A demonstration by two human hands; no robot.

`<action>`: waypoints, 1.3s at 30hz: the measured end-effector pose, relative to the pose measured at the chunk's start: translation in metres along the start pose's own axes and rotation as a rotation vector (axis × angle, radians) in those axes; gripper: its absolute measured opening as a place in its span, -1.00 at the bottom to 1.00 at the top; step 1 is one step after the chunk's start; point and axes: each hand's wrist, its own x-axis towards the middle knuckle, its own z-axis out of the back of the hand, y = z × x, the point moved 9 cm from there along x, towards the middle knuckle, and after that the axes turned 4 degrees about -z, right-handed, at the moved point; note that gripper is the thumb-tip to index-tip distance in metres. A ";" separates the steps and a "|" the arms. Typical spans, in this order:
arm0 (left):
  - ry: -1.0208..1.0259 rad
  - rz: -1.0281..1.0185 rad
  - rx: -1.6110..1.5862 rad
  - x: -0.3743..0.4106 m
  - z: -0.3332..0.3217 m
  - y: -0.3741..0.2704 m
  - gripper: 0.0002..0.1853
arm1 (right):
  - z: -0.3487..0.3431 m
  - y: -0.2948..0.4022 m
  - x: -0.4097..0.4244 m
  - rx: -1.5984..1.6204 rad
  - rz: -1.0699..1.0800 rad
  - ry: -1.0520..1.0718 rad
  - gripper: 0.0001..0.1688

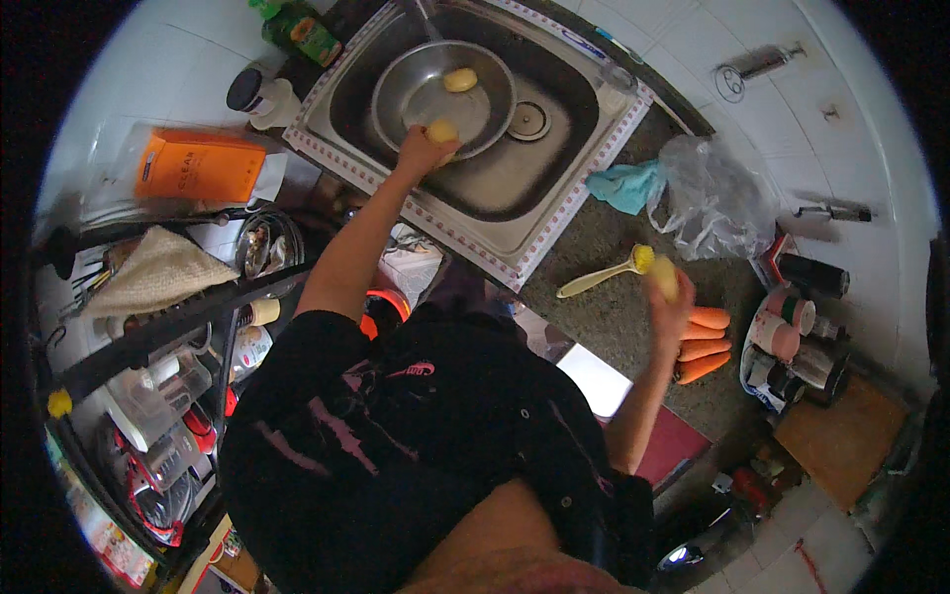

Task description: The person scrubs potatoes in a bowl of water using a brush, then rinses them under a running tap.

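Observation:
My left hand (424, 151) is closed around a pale yellow, potato-like vegetable (443, 132) at the near rim of a round metal basin (386, 111). Another yellow piece (461, 80) lies inside the basin, which stands in the stainless steel sink (482, 194). Over the counter at the right, my right hand (674, 304) grips a similar yellow vegetable (663, 278), slightly blurred. Just left of that hand lies a scrub brush (594, 280) with a cream handle and yellow bristles. Several carrots (703, 349) rest in a row beside my right wrist, which partly covers their ends.
A clear plastic bag (712, 200) and a teal cloth (625, 187) lie on the counter (579, 319) right of the sink. Jars crowd a tray (753, 371) farther right. A green soap bottle (304, 33) stands behind the sink's left corner. A loaded rack (156, 356) fills the left side.

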 end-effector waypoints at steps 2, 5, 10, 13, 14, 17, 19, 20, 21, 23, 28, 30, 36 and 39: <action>-0.018 -0.047 0.319 0.020 0.002 0.002 -0.22 | -0.090 0.109 -0.001 0.101 0.021 0.346 -0.33; 0.114 0.017 0.367 0.027 0.005 -0.007 -0.32 | -0.205 0.174 0.015 -0.140 0.314 0.402 -0.28; 0.237 -0.150 0.702 0.050 -0.009 0.006 -0.32 | -0.363 0.209 0.037 -0.545 0.473 0.544 -0.33; 0.254 -0.171 0.698 0.054 -0.008 0.014 -0.37 | -0.414 0.202 0.046 -0.736 0.558 0.472 -0.36; 0.255 -0.174 0.675 0.056 -0.008 0.016 -0.39 | -0.425 0.197 0.049 -0.772 0.550 0.479 -0.37; 0.249 -0.281 0.689 0.060 -0.009 0.013 -0.53 | -0.447 0.186 0.056 -0.768 0.510 0.497 -0.44; 0.179 -0.347 0.622 0.069 -0.008 0.028 -0.60 | -0.446 0.184 0.056 -0.620 0.469 0.511 -0.53; 0.148 -0.378 0.585 0.069 -0.009 0.034 -0.62 | -0.440 0.184 0.054 -0.545 0.455 0.521 -0.57; 0.102 -0.380 0.572 0.067 -0.004 0.027 -0.64 | -0.427 0.187 0.051 -0.468 0.434 0.523 -0.60; 0.007 -0.381 0.548 0.062 0.010 0.010 -0.67 | -0.393 0.195 0.040 -0.354 0.419 0.523 -0.66; 0.012 -0.410 0.356 0.035 0.005 -0.019 -0.70 | -0.292 0.161 -0.010 -0.153 0.297 0.471 -0.78; 0.088 -0.413 0.246 0.009 -0.010 -0.039 -0.72 | -0.251 0.136 -0.032 -0.102 0.259 0.401 -0.81; 0.417 -0.581 -0.060 -0.113 -0.100 -0.121 -0.78 | -0.143 0.035 -0.083 0.005 -0.174 0.169 -0.87; 0.659 -0.750 0.090 -0.185 -0.159 -0.158 -0.76 | -0.101 0.001 -0.106 0.103 -0.264 0.094 -0.85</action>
